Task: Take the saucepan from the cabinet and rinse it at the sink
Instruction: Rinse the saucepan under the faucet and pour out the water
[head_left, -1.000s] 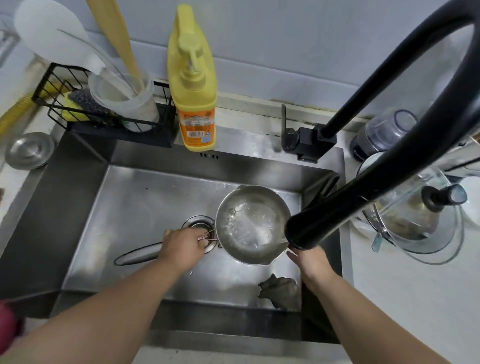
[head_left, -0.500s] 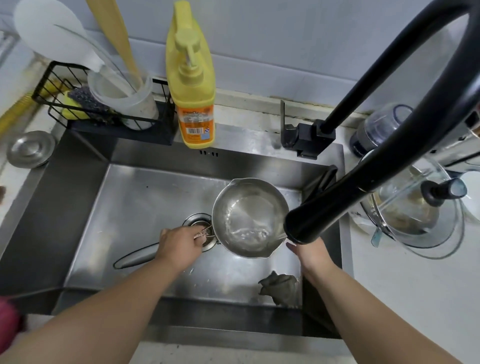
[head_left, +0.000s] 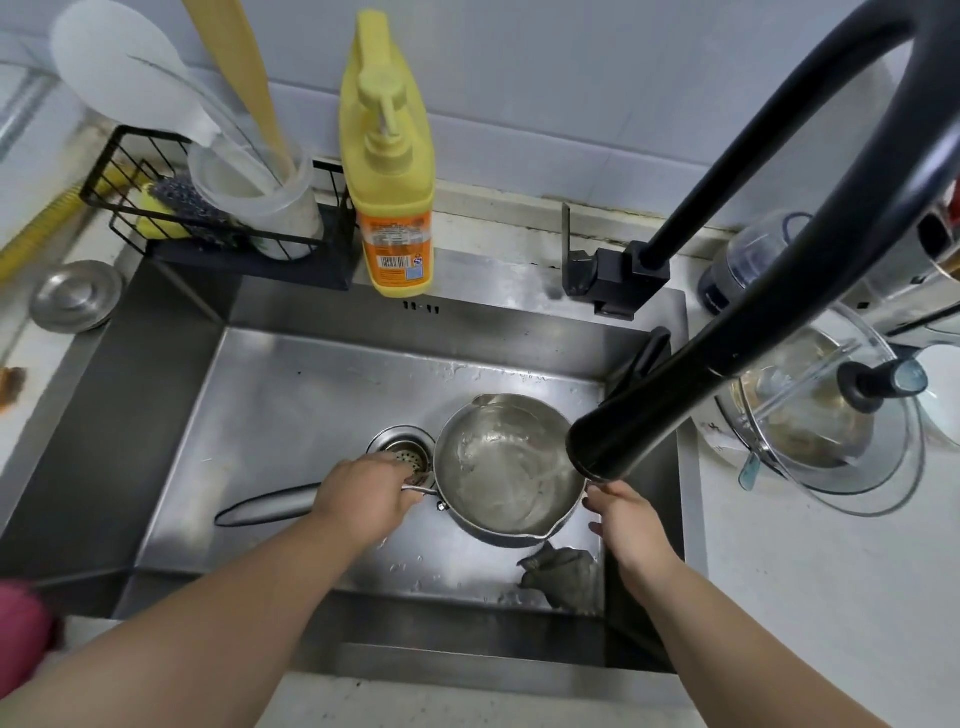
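Note:
A steel saucepan (head_left: 498, 467) is held low inside the steel sink (head_left: 291, 405), just right of the drain (head_left: 402, 447). A little water shines in its bottom. My left hand (head_left: 363, 493) is closed around the long handle (head_left: 265, 506) close to the pan body. My right hand (head_left: 623, 519) is at the pan's right side with fingers loosely spread, fingertips at the rim. The black faucet head (head_left: 623, 431) hangs over the pan's right edge and hides part of it.
A crumpled grey cloth (head_left: 561, 571) lies in the sink's front right corner. A yellow soap bottle (head_left: 389, 182) and a black wire rack (head_left: 208, 223) with a utensil cup stand behind the sink. A glass pot lid (head_left: 831, 415) lies on the right counter, a metal plug (head_left: 75, 293) on the left.
The bubbling water in the pan has calmed and thinned. My right hand has risen from under the pan's front edge to its right side. My left hand keeps hold of the handle.

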